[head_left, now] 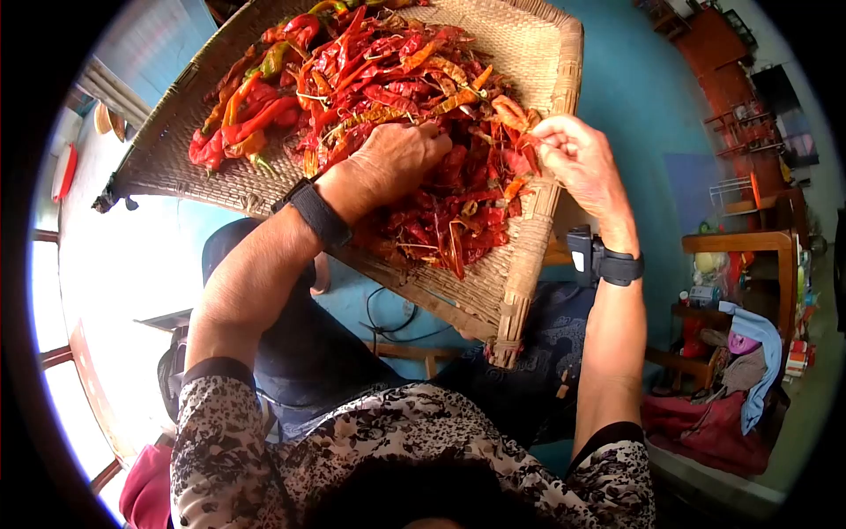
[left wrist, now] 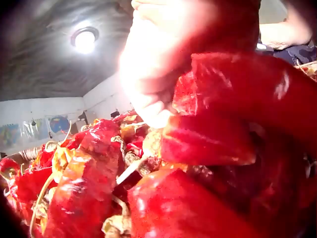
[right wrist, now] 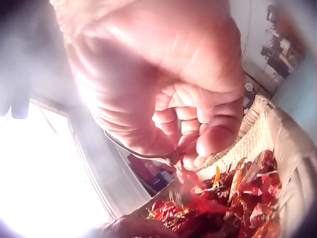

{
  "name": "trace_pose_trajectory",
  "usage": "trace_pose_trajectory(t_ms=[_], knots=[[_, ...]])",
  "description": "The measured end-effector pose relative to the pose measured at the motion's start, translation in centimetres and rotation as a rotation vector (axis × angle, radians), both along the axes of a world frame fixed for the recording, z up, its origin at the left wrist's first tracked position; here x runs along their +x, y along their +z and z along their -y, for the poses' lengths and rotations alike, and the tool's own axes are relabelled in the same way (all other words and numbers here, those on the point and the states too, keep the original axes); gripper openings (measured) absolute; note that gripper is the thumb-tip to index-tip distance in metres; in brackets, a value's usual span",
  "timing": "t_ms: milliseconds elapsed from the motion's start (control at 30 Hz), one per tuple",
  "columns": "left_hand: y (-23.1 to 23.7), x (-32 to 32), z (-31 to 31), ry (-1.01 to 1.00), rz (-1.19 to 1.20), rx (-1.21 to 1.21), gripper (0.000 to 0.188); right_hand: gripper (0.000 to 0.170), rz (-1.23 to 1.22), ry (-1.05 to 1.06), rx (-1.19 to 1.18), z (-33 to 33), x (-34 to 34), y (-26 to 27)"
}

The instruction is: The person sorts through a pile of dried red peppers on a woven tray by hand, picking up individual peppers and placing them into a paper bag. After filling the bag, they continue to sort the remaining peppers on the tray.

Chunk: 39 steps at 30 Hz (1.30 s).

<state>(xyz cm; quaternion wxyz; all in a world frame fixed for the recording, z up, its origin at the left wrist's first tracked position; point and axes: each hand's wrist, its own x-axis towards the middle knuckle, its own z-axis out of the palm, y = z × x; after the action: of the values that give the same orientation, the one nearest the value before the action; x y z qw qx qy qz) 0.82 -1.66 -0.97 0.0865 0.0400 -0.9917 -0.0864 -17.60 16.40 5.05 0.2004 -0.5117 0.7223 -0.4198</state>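
Observation:
Dried red chili peppers (head_left: 441,220) lie heaped in a woven tray (head_left: 529,238). My left hand (head_left: 392,163) is over the middle of the heap, its fingers curled down. In the left wrist view that hand (left wrist: 173,49) is curled round red peppers (left wrist: 213,141), with the fingertips partly hidden. At the tray's right edge my right hand (head_left: 586,167) pinches a reddish pepper (head_left: 520,159) between thumb and fingers. The right wrist view shows this hand (right wrist: 168,84) with thumb and fingertips together on a thin dark stem (right wrist: 143,156), red pepper blurred below.
Larger, fresher red peppers (head_left: 264,119) lie in the tray's left part. The tray stands over the person's legs. To the right are a wooden chair (head_left: 736,242) with cloths and other furniture; a dark cable (head_left: 397,331) hangs or lies below the tray.

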Motion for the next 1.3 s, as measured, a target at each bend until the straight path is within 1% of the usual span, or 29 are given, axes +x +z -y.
trace_pose_trajectory(t_ms=[33,67,100,167,233,300,333,367,400,433,500,533,567,633,667,733,833,867,900,933,967,1000,1033,1067,1133,1167,1200,1233,1300], knots=[[0.0,-0.1,0.0,0.0,-0.007,-0.006,0.03,0.014,0.04,-0.047,-0.02,-0.4,-0.2,0.6],[-0.3,-0.2,0.1,-0.04,-0.074,-0.003,0.031,0.017,0.008,-0.06,-0.033,-0.9,-0.8,1.0],[-0.2,-0.2,-0.1,-0.08,-0.14,0.002,0.032,0.016,0.04,-0.094,-0.105,-1.1,-1.4,1.0],[0.3,-0.2,-0.8,-0.092,-0.142,-0.016,0.03,0.013,0.11,-0.196,-0.127,-2.2,-2.0,1.7],[0.1,-0.7,-1.3,-0.115,-0.164,-0.012,0.028,0.011,0.08,-0.278,-0.191,-3.2,-3.7,1.5],[-1.0,-1.1,-1.5,-0.162,-0.175,0.01,0.026,0.009,0.042,-0.378,-0.2,-4.0,-4.9,1.2],[-1.6,-1.2,-1.6,-0.199,-0.176,0.004,0.026,0.009,0.036,-0.381,-0.204,-4.6,-5.7,0.7],[-2.3,-1.3,-1.6,-0.235,-0.176,-0.002,0.025,0.01,-0.079,-0.4,-0.141,-5.2,-6.6,0.0],[-2.4,-1.3,-1.6,-0.273,-0.227,-0.087,0.022,0.011,-0.193,-0.419,-0.079,-5.5,-6.9,-0.1],[-2.3,-1.3,-1.6,-0.275,-0.23,-0.089,0.022,0.011,-0.278,-0.431,0.011,-5.8,-7.1,-0.3],[-2.0,-1.2,-1.7,-0.216,-0.107,-0.109,0.018,0.005,-0.412,-0.411,0.122,-6.0,-6.8,-0.5],[-2.0,-1.2,-1.6,-0.217,-0.107,-0.109,0.018,0.003,-0.555,-0.369,0.094,-5.9,-6.9,-1.0],[-2.1,-1.3,-1.6,-0.213,-0.125,-0.119,0.016,0.003,-0.555,-0.369,0.094,-5.7,-6.8,-1.1],[-2.1,-1.2,-1.5,-0.207,-0.142,-0.128,0.014,0.004,-0.608,-0.357,-0.049,-4.0,-5.7,-1.1],[-2.0,-1.2,-1.4,-0.209,-0.161,-0.112,0.014,0.005,-0.545,-0.276,-0.136,-3.1,-5.0,-1.3],[-1.5,-1.2,-1.4,-0.21,-0.179,-0.096,0.014,0.006,-0.545,-0.095,-0.078,-1.4,-2.1,-0.6],[-0.6,-1.2,-1.4,-0.156,-0.196,-0.024,0.012,0.009,-0.503,0.175,-0.027,0.7,1.2,-0.9],[0.0,-1.1,-1.4,-0.127,-0.209,0.056,0.012,0.017,-0.516,0.198,0.201,1.2,1.1,-1.8],[0.3,-1.0,-1.4,-0.096,-0.224,0.136,0.012,0.022,-0.674,0.226,0.3,1.6,2.0,-1.0],[0.5,-0.8,-1.2,-0.1,-0.23,0.159,0.017,0.024,-0.7,0.225,0.279,1.5,1.6,-2.7],[0.7,-0.6,-1.2,-0.095,-0.23,0.159,0.017,0.026,-0.726,0.225,0.257,1.5,1.2,-4.6],[1.0,-0.4,-1.2,-0.09,-0.28,0.222,0.021,0.026,-0.727,0.232,0.255,1.8,1.3,-5.1],[1.2,-0.3,-1.2,-0.084,-0.33,0.285,0.025,0.024,-0.81,0.238,0.255,2.1,1.6,-5.4],[1.2,-0.3,-1.1,-0.076,-0.333,0.284,0.025,0.023,-0.893,0.244,0.254,2.5,1.7,-5.6],[1.4,-0.4,-0.7,-0.077,-0.402,0.441,0.031,0.021,-0.901,0.237,0.297,3.0,2.4,-5.0],[1.5,-0.2,-0.6,-0.069,-0.404,0.44,0.031,0.018,-0.906,0.221,0.345,3.2,2.9,-4.6],[2.0,0.1,-0.6,-0.049,-0.403,0.517,0.031,0.013,-0.838,0.226,0.377,3.4,3.2,-3.6],[2.3,0.2,-0.6,-0.029,-0.404,0.594,0.031,0.013,-0.842,0.232,0.378,3.4,3.1,-3.4],[2.2,0.1,-0.4,-0.036,-0.464,0.6,0.031,0.012,-0.813,0.195,0.313,3.1,2.9,-3.1]])
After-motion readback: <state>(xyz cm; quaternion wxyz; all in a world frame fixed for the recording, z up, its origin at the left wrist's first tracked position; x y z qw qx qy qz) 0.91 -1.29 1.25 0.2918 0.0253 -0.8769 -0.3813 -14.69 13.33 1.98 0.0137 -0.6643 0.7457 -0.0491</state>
